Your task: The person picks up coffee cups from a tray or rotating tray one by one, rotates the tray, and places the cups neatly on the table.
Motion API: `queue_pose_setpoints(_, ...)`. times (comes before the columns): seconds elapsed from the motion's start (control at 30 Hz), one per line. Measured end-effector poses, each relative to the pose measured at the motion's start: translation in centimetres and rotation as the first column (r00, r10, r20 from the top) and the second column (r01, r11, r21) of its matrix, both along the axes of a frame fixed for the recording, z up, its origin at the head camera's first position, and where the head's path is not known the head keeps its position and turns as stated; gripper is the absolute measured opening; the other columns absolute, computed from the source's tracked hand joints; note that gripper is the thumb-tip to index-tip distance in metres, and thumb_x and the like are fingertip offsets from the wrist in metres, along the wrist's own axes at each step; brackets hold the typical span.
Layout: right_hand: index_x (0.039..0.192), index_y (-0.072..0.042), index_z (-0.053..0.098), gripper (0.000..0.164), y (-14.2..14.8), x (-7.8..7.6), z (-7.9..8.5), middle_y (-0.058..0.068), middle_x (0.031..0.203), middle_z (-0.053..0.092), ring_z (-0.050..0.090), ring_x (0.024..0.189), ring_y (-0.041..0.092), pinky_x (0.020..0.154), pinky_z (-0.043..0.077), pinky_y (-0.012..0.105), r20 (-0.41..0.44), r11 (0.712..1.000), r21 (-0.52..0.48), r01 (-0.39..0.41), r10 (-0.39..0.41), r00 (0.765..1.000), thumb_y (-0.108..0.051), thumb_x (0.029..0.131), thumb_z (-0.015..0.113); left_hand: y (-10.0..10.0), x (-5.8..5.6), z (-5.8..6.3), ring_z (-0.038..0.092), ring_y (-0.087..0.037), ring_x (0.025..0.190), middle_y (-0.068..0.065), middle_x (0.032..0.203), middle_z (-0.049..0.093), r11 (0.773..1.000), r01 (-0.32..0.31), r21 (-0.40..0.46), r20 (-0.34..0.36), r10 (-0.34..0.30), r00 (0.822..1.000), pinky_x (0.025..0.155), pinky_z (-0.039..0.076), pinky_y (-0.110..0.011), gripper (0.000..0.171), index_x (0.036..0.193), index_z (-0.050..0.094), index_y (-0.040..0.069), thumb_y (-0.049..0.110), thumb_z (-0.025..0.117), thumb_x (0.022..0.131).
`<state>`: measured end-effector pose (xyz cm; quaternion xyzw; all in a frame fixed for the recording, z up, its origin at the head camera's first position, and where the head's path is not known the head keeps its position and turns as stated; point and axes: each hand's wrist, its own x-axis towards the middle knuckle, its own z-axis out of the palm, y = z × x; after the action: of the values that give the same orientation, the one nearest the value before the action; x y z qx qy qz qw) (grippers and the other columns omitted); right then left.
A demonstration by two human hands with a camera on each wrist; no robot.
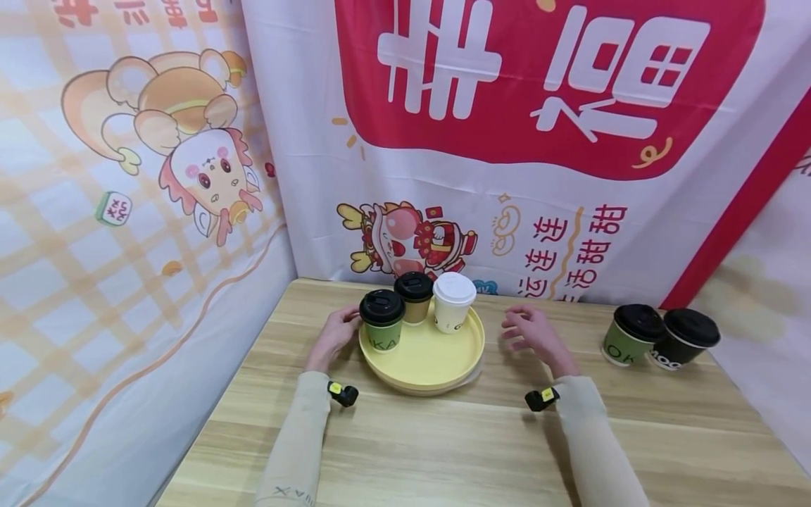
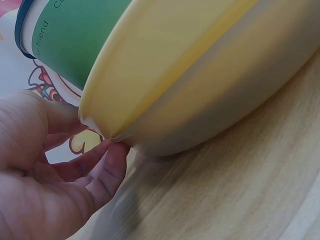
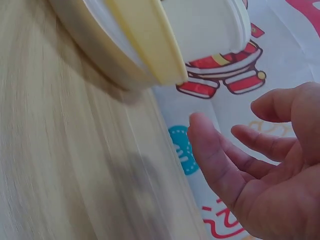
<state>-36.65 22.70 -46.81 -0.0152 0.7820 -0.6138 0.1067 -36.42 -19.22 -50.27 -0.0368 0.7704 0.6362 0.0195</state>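
Observation:
A round yellow tray [image 1: 423,359] stands on the table, with a paler layer under its rim [image 3: 172,60]. It carries a green cup with a black lid [image 1: 384,320], a brown cup with a black lid [image 1: 415,299] and a white cup with a white lid [image 1: 453,303]. My left hand [image 1: 338,334] is at the tray's left side; in the left wrist view its thumb and fingers [image 2: 112,170] pinch the tray's edge. To the right of the tray, apart from it, my right hand [image 1: 532,334] hangs over the table with loosely bent fingers, holding nothing.
At the table's right side stand another green cup with a black lid [image 1: 633,334] and a black cup [image 1: 683,339], close together. Behind the wooden table [image 1: 431,451] hangs a printed cloth [image 1: 304,141], with a checked cloth [image 1: 127,296] along the left.

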Motion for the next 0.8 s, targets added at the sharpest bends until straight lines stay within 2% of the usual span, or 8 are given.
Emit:
queue_pose_setpoints(0.2, 0.132, 0.0, 0.037, 0.046, -1.4, 0.0, -0.6, 0.031, 0.121, 0.051, 0.057, 0.1, 0.044, 0.073, 0.054, 0.048, 0.028, 0.999, 0.029, -0.026, 0.025, 0.999, -0.026, 0.095, 0.049, 0.2, -0.1, 0.0, 0.054, -0.024, 0.11, -0.012, 0.125, 0.057, 1.0, 0.007, 0.0, -0.008, -0.007, 1.0, 0.086, 0.049, -0.033, 0.032, 0.124, 0.059, 0.014, 0.007, 0.051, 0.093)
queue_pose_setpoints(0.43, 0.128, 0.002, 0.042, 0.04, -2.5, 0.2, -1.7, 0.026, 0.11, 0.058, 0.062, 0.09, 0.037, 0.067, 0.055, 0.048, 0.04, 0.998, 0.035, -0.052, 0.051, 0.998, -0.021, 0.095, 0.049, 0.3, -0.3, -0.4, 0.057, -0.022, 0.101, -0.014, 0.121, 0.06, 1.0, -0.009, 0.0, -0.022, 0.009, 1.0, 0.075, 0.05, -0.027, 0.031, 0.123, 0.06, 0.012, 0.007, 0.052, 0.093)
queue_pose_setpoints(0.63, 0.118, -0.003, 0.051, 0.031, -3.1, 0.0, -2.2, 0.02, 0.1, 0.062, 0.064, 0.078, 0.031, 0.062, 0.055, 0.045, 0.041, 0.999, 0.03, -0.04, 0.038, 0.998, -0.022, 0.093, 0.053, 0.2, -0.3, -0.5, 0.056, -0.023, 0.104, -0.015, 0.121, 0.059, 1.0, 0.002, 0.009, -0.04, -0.001, 0.999, 0.08, 0.051, -0.029, 0.031, 0.124, 0.059, 0.011, 0.007, 0.052, 0.093)
queue_pose_setpoints(0.8, 0.12, -0.002, 0.051, 0.034, -3.4, -0.2, -2.6, 0.019, 0.094, 0.064, 0.064, 0.074, 0.027, 0.061, 0.055, 0.043, 0.042, 0.998, 0.032, -0.049, 0.048, 0.998, -0.024, 0.093, 0.054, 0.1, -0.5, -0.4, 0.056, -0.023, 0.103, -0.015, 0.121, 0.059, 1.0, -0.001, 0.021, -0.034, 0.001, 0.999, 0.079, 0.051, -0.03, 0.032, 0.125, 0.058, 0.01, 0.007, 0.052, 0.093)
